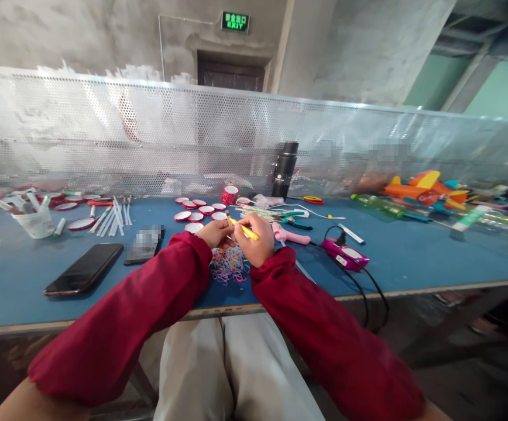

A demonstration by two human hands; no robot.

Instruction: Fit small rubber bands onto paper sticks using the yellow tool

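My right hand [254,240] is closed round a yellow pen-shaped tool [249,232], held at a slant like a pencil; its kind is hard to make out. The tool's dark front end reaches to my left hand [217,234], whose fingers are pinched together close beside it. What the left fingers hold is too small and hidden to name. Just under both hands lies a heap of small coloured rubber bands [227,270]. Several round red-rimmed white lids [206,210] are spread behind the left hand. A pink glue gun [292,235] rests to the right of the right hand.
On the left lie a phone [85,269], a dark flat packet [145,242], white sticks [112,218] and a cup of markers [34,222]. Behind stand a black flask [285,171] and a perforated metal screen [157,128]. Rightward are a corded purple box [346,255] and orange toy plane [425,190].
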